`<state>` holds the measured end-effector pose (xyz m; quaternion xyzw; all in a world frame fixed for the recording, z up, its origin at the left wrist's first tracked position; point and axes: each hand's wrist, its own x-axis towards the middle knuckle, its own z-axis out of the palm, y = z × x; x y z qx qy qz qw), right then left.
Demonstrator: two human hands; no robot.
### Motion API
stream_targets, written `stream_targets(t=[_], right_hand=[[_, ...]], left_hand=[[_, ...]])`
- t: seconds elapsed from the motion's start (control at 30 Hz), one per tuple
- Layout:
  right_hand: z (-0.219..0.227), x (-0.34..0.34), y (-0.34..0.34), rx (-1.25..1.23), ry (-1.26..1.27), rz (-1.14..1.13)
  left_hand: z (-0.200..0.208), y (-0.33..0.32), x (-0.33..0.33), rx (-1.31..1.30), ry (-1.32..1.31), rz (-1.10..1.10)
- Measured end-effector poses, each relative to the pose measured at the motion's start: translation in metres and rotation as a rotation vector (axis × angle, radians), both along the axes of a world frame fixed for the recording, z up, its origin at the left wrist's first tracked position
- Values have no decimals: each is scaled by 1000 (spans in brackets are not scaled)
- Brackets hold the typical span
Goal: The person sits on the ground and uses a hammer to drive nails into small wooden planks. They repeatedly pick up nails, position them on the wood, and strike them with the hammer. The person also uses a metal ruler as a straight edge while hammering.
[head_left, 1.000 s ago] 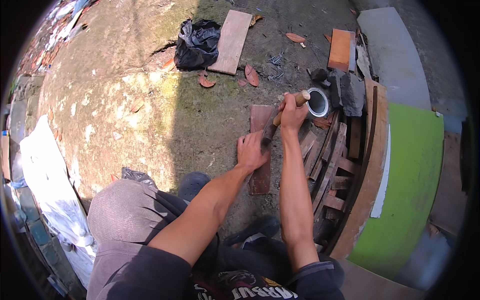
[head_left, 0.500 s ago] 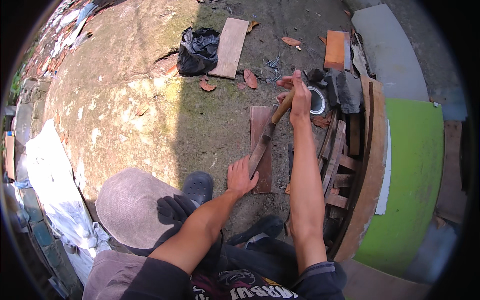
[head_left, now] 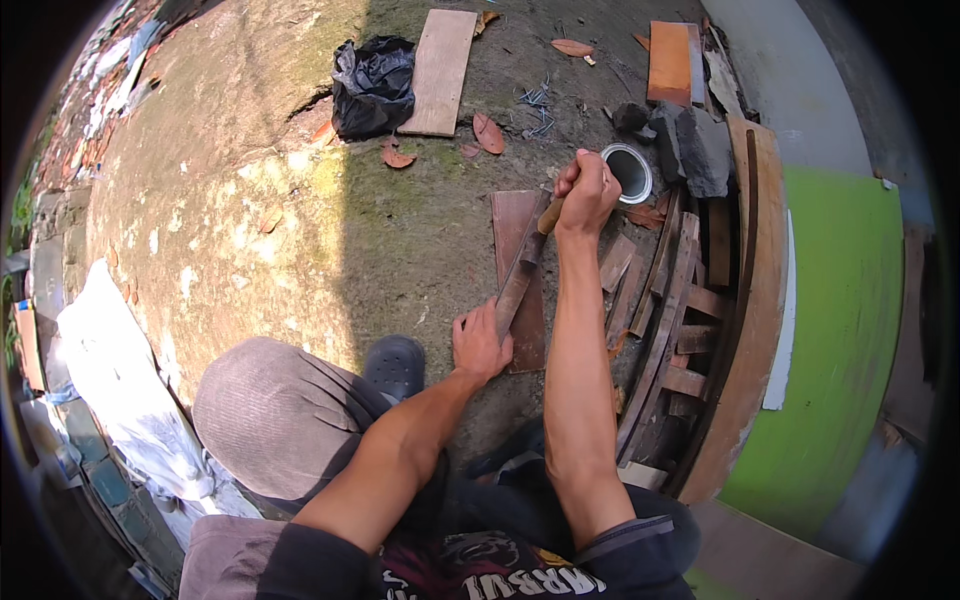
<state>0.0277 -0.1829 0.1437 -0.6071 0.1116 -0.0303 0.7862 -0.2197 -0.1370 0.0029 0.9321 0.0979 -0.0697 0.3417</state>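
A machete-like tool with a wooden handle and a long brownish blade slants across a reddish-brown board lying on the ground. My right hand is closed in a fist around its handle, at the upper end. My left hand grips the lower end of the blade, fingers on one side and thumb on the other, beside the board's left edge. The palm hides the blade's tip. A round open tin stands just right of my right hand.
Wood strips lie stacked right of my forearm, by a curved plank and a green panel. Dark stones sit behind the tin. Farther off are nails, a pale board and a black plastic bag.
My right hand has closed from loosely open fingers into a fist around the handle, and that forearm has shifted left. The left hand stays at the blade's lower end. The whole view has shifted slightly.
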Motion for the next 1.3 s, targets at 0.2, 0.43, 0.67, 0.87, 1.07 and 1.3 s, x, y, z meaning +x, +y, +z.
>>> stream_targets(t=[0.2,0.43,0.67,0.87,1.07,1.3], right_hand=[[-7,-9,-1,6,-105,-60],[-9,-17,-33,29,-132,-88],[-8,-27,-31,-54,-169,-82],[-12,-38,-41,-81,-183,-61],[-7,-44,-49,-95,-178,-40],[-10,-67,-45,-227,-210,-29]], left_hand=[[1,-1,1,5,21,-9],[15,-11,2,50,72,-96],[6,-14,1,94,83,-104],[8,-16,1,76,62,-118],[9,-22,-2,124,59,-134],[8,-23,0,97,84,-102]])
